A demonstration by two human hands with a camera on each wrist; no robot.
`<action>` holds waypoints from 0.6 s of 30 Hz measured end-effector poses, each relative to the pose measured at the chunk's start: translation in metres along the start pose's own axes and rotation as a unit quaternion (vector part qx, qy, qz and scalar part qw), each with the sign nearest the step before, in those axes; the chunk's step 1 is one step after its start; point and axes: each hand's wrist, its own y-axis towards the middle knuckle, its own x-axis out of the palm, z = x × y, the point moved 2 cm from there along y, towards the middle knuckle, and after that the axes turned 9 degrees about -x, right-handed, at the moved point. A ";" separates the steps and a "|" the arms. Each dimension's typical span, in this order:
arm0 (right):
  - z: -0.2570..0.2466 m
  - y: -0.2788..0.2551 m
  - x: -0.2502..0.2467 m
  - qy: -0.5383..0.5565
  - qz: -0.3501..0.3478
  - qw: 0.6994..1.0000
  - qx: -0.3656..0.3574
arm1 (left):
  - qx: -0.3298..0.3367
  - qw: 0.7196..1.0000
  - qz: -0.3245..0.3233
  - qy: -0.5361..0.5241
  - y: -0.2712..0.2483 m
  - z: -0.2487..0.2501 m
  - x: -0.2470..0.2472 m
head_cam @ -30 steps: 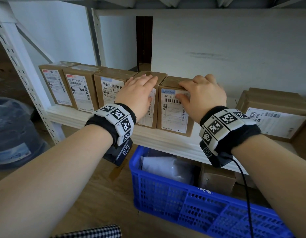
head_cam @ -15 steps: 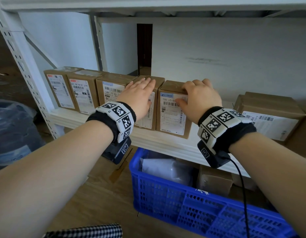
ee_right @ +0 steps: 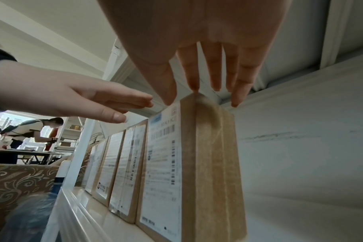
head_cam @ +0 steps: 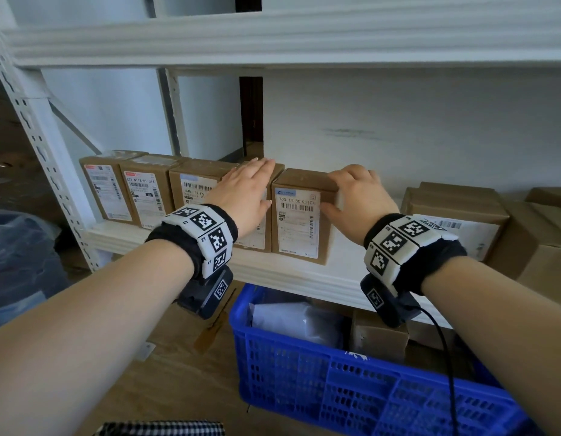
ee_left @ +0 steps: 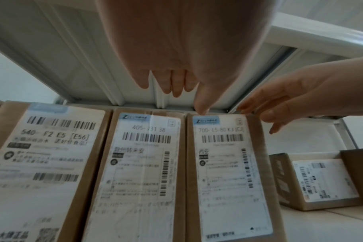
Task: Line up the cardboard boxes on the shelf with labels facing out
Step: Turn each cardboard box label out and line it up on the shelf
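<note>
Because the blue crate (head_cam: 351, 382) sat nearest us at six o'clock, under the shelf (head_cam: 166, 239), we had to reach over it with both arms to the row of boxes. Our left hand (head_cam: 246, 191) lay at eleven o'clock with fingers straight and together, flat over the fourth box (ee_left: 143, 163); we could not tell how firmly it pressed, and it gripped nothing. Our right hand (head_cam: 356, 196) sat at one o'clock at the top right corner of the fifth box (head_cam: 299, 221), fingers spread and only lightly bent, thumb toward the label face, the other fingertips at the top edge and right side. It closed round nothing, so we judged it was nudging that box square against its neighbour, not lifting it.

Five boxes stood upright side by side along the shelf front from ten o'clock to twelve, labels facing us. The fifth looked slightly forward of the fourth, which we took as the reason for both hands being there.

Farther to three o'clock lay a larger box (head_cam: 455, 215), on its side with its label outward, well apart from the row; more cartons were stacked beyond it. Behind everything stood the white wall (head_cam: 398, 127), and at nine o'clock the perforated upright post (head_cam: 40, 136).
</note>
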 end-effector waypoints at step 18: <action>0.119 -0.097 -0.028 0.058 -0.029 0.979 0.193 | 0.111 0.991 -0.044 -0.054 -0.020 0.162 0.018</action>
